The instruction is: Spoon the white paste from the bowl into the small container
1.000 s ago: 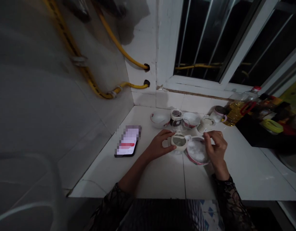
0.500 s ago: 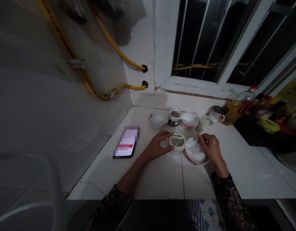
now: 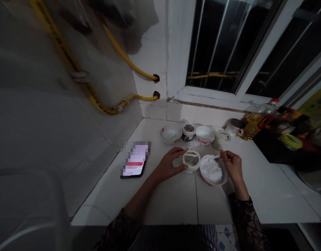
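My left hand (image 3: 169, 164) grips a small glass jar with a wide white rim (image 3: 191, 160), holding it upright on the white tiled counter (image 3: 171, 198). Just right of the jar stands a white bowl with a pink-patterned rim (image 3: 211, 170), heaped with a white powdery substance. My right hand (image 3: 234, 165) pinches a thin white spoon (image 3: 214, 157), whose tip rests in that heap. The jar's lower part is partly hidden behind my left fingers.
Behind my hands stand two white bowls (image 3: 171, 134), a dark-filled jar (image 3: 189, 132) and a small jar (image 3: 221, 139). A pixelated phone (image 3: 135, 159) lies to the left. A yellow oil bottle (image 3: 253, 127) and clutter stand at right. Yellow hoses (image 3: 129, 62) run along the wall.
My right hand has shifted right and lifted off the bowl, leaving more of the white heap visible. The jar stays in my left hand. The whole view has tilted slightly.
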`<state>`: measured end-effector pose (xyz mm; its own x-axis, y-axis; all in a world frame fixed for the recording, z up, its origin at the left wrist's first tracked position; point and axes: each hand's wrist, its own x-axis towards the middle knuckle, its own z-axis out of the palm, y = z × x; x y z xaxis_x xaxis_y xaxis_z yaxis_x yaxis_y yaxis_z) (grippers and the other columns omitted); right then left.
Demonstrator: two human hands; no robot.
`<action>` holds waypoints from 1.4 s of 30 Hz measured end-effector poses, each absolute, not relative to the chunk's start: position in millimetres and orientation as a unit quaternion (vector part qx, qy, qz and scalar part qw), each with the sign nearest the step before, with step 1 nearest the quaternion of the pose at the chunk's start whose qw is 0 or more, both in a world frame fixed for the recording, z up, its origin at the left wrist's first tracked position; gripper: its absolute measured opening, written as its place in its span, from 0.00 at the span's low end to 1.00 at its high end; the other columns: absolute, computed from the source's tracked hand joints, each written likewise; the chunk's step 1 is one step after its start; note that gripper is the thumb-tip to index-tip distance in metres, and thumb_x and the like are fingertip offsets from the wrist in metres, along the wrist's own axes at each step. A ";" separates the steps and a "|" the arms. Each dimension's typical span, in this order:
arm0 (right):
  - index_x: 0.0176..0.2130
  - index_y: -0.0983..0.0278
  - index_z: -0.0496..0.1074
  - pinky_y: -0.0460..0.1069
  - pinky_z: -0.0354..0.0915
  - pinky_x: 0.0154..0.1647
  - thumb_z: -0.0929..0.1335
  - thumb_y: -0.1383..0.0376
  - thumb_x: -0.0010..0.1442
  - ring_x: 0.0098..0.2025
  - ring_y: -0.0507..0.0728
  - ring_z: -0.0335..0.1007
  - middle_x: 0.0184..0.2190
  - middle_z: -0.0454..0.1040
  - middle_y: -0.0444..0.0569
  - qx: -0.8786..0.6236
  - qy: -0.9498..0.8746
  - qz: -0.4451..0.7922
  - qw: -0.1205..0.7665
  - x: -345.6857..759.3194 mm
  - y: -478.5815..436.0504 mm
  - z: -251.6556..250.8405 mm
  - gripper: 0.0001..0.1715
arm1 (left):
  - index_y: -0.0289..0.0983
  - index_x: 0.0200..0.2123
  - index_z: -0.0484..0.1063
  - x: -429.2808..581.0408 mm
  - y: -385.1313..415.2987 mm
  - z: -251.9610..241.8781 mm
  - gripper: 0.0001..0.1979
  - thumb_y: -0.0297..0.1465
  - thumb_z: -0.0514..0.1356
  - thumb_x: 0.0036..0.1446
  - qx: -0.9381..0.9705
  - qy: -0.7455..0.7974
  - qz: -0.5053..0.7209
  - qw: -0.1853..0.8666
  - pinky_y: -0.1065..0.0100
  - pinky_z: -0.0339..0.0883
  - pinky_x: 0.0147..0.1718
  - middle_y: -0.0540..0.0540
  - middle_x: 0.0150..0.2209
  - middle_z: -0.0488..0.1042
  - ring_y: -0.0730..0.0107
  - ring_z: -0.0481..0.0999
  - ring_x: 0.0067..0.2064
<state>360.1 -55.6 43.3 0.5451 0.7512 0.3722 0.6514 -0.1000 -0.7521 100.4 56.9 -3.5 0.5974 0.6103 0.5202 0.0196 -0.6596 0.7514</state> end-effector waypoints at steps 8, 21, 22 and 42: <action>0.18 0.63 0.68 0.46 0.54 0.24 0.63 0.42 0.58 0.20 0.51 0.58 0.15 0.66 0.43 -0.743 -0.497 0.052 0.445 359.0 -54.3 39.5 0.33 | 0.43 0.57 0.72 100.2 54.9 0.5 0.26 0.39 0.67 0.54 0.819 0.205 0.387 0.372 0.54 0.71 0.54 0.40 0.53 0.71 0.58 0.73 0.54; 0.18 0.63 0.64 0.46 0.54 0.24 0.64 0.44 0.59 0.21 0.50 0.55 0.15 0.60 0.40 -0.731 -0.513 0.086 0.441 354.5 -54.1 41.6 0.31 | 0.39 0.57 0.71 100.3 55.8 3.6 0.27 0.39 0.67 0.55 0.830 0.191 0.393 0.346 0.54 0.68 0.57 0.38 0.53 0.71 0.57 0.73 0.56; 0.18 0.63 0.64 0.46 0.54 0.23 0.64 0.43 0.58 0.21 0.50 0.54 0.15 0.60 0.40 -0.732 -0.505 0.097 0.447 354.9 -53.7 42.1 0.31 | 0.39 0.57 0.71 100.5 55.6 4.2 0.27 0.39 0.67 0.55 0.830 0.192 0.394 0.345 0.54 0.68 0.57 0.38 0.53 0.71 0.57 0.73 0.56; 0.16 0.63 0.63 0.46 0.49 0.20 0.70 0.41 0.49 0.20 0.49 0.50 0.15 0.57 0.40 -0.742 -0.403 0.140 0.517 363.4 -58.6 41.5 0.31 | 0.42 0.58 0.71 100.7 54.0 2.5 0.29 0.41 0.68 0.53 0.823 0.207 0.389 0.357 0.53 0.68 0.57 0.39 0.54 0.71 0.56 0.72 0.56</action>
